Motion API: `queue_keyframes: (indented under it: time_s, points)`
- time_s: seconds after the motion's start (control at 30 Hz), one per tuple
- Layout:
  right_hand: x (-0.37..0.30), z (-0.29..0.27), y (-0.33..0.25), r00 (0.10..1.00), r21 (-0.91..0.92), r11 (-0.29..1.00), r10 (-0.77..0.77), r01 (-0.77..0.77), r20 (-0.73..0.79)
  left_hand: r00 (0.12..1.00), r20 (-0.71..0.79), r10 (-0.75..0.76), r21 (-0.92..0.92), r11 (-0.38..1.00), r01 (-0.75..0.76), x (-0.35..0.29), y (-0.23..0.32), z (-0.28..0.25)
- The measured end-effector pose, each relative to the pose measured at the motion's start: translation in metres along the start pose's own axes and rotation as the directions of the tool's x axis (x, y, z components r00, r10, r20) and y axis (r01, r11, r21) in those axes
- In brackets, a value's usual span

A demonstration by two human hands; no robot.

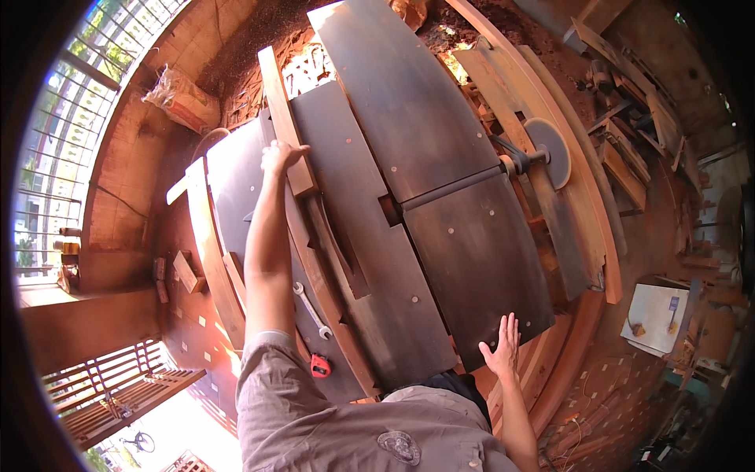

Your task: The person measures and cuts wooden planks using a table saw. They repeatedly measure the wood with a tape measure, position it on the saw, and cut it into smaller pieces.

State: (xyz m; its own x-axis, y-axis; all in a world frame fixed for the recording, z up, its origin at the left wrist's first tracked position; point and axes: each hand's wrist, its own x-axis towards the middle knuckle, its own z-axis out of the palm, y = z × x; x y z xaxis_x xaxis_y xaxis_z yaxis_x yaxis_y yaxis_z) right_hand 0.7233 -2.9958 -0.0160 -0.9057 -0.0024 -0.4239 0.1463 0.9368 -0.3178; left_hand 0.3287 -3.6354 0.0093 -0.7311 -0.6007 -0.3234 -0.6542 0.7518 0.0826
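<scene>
On the left side of a dark machine table, my left hand [281, 156] closes over a pale wooden beam [280, 106], thumb across its top. The beam lies lengthwise along a brown wooden guide rail [324, 275], which runs toward my body. My right hand [503, 346] has its fingers stretched out and rests by the near right corner of the dark table panel [480, 259], holding nothing. A double-ended wrench [313, 311] and a red tape measure [319, 366] lie on the table left of the rail. Between the panels shows a rectangular slot [389, 211].
Right of the table, a grey round disc [548, 152] sits on a shaft beside long boards [582, 204]. Wood offcuts [629, 134] pile up at the far right. A sack [185, 101] leans by the barred window [63, 141]. A whitish panel [654, 318] stands at right.
</scene>
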Motion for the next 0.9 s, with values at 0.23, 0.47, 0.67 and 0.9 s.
queue_keyframes:
  time_s: [0.23, 0.47, 0.67, 0.9]
  points:
    - [0.008, 0.003, -0.001, 0.999, -0.015, 1.0, 0.025, -0.026, -0.048, 0.983, -0.103, -0.149, -0.109, 0.984, 0.138, 0.034, 0.029, 0.031]
    - [0.011, 0.005, -0.001, 0.998, 0.015, 0.999, -0.03, 0.03, -0.049, 0.967, -0.109, 0.228, -0.772, 0.593, -0.227, 0.052, -0.055, 0.006]
    - [0.006, 0.0, 0.004, 1.0, 0.078, 0.997, 0.003, 0.0, -0.03, 0.953, 0.071, 0.294, -0.987, 0.159, 0.024, -0.047, -0.027, -0.054]
    - [0.028, -0.04, -0.05, 0.978, 0.36, 0.91, -0.201, 0.205, -0.048, 0.983, 0.074, 0.166, -0.98, 0.194, 0.041, -0.316, -0.04, -0.074]
